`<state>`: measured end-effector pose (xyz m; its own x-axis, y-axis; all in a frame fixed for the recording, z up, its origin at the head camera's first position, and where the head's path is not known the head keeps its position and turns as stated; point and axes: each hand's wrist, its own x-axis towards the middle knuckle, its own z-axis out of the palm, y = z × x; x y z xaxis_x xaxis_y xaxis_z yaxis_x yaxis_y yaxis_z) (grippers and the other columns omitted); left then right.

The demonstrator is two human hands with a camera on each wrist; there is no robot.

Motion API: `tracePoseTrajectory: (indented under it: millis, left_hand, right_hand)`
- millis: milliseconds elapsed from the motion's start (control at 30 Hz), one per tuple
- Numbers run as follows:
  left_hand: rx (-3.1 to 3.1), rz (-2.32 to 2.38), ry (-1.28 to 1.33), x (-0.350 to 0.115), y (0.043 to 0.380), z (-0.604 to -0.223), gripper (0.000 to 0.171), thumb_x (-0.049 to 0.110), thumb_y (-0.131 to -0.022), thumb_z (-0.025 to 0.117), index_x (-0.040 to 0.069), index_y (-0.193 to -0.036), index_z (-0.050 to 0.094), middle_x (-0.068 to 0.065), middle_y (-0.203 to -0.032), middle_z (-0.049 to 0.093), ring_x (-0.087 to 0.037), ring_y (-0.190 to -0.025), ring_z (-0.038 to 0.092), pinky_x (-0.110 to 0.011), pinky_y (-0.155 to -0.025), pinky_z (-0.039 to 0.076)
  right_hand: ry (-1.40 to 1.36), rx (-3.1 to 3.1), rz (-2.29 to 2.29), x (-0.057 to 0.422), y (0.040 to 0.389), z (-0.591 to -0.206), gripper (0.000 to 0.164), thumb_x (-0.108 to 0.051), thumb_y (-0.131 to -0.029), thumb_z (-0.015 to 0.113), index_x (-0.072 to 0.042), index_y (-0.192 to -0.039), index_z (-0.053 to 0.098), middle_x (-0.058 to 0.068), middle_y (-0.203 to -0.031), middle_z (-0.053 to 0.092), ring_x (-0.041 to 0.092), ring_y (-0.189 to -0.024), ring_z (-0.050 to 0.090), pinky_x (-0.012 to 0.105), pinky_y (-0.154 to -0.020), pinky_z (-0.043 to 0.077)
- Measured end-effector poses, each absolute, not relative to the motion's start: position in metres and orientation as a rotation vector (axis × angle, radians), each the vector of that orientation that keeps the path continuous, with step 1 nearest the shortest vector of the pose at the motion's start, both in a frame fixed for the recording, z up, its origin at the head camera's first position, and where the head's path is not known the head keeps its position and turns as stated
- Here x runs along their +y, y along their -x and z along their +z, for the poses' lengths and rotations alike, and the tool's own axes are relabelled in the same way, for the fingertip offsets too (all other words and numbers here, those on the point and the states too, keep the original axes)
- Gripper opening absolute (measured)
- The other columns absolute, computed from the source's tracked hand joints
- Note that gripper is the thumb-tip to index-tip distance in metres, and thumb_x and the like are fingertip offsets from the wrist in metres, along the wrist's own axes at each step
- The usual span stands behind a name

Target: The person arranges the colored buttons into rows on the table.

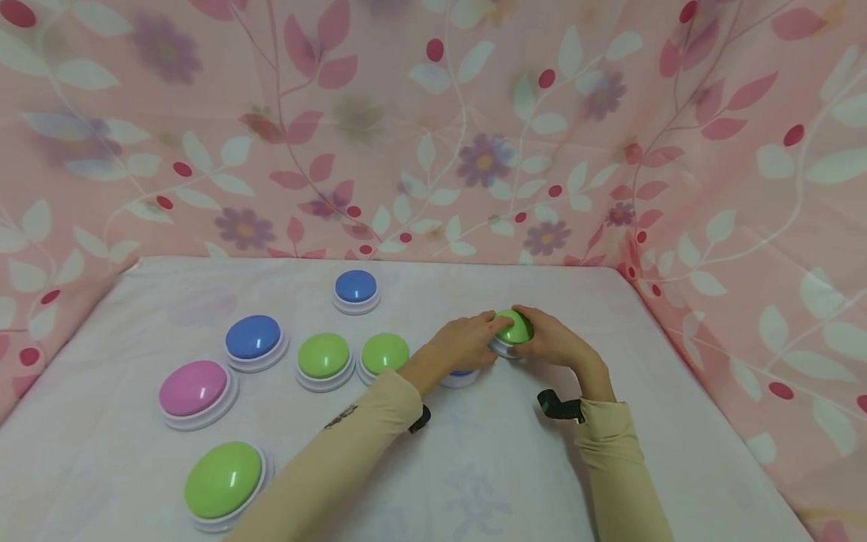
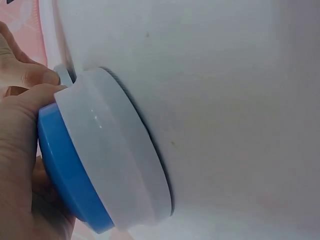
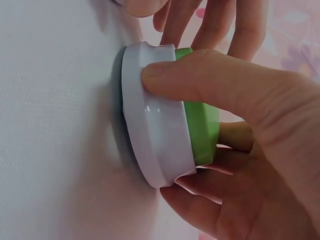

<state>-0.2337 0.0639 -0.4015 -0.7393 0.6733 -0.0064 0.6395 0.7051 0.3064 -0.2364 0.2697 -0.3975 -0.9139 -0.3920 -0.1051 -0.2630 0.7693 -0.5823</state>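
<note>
On the right of the cloth, a green dome button point(image 1: 516, 328) on a white round base lies between both hands. My right hand point(image 1: 557, 340) grips it, with the thumb point(image 3: 175, 75) along the base and curled fingers on the opposite side. My left hand point(image 1: 462, 342) reaches in from the left, its fairly straight fingers touching the green dome's left edge. Under the left hand stands a blue button point(image 2: 75, 170), mostly hidden in the head view but large in the left wrist view. Further left are two green buttons point(image 1: 323, 356), point(image 1: 385, 352) side by side; the left forearm partly covers the nearer one.
A blue button point(image 1: 355, 289) stands at the back, another blue button point(image 1: 254, 339) left of it. A pink button point(image 1: 193, 390) and a large green button point(image 1: 223, 482) occupy the left front. Floral curtains point(image 1: 406, 135) border the white tablecloth point(image 1: 474, 467).
</note>
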Motion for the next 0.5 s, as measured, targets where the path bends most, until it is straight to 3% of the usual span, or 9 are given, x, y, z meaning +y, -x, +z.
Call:
tracePoseTrajectory:
  millis: [200,500]
  left_hand:
    - [2.812,0.424,-1.150,0.060,0.231,-0.400,0.062,0.027,-0.091,0.069,0.025,-0.147,0.042,-0.007,-0.136,0.053,-0.023,-0.100,0.065,-0.037,-0.087,0.055]
    - [2.817,0.415,-1.208,0.058,0.227,-0.403,0.066,0.031,-0.090,0.070,0.025,-0.148,0.041,-0.008,-0.140,0.051,-0.021,-0.103,0.065,-0.035,-0.087,0.056]
  right_hand:
    - [0.528,2.756,-0.811,0.266,0.234,-0.392,0.074,-0.017,-0.080,0.079,0.007,-0.140,0.043,0.023,-0.135,0.053,0.036,-0.118,0.053,0.054,-0.104,0.043]
    - [0.533,2.758,-0.783,0.263,0.227,-0.384,0.068,-0.015,-0.080,0.079,0.006,-0.135,0.046,0.019,-0.127,0.057,0.031,-0.111,0.055,0.051,-0.100,0.046]
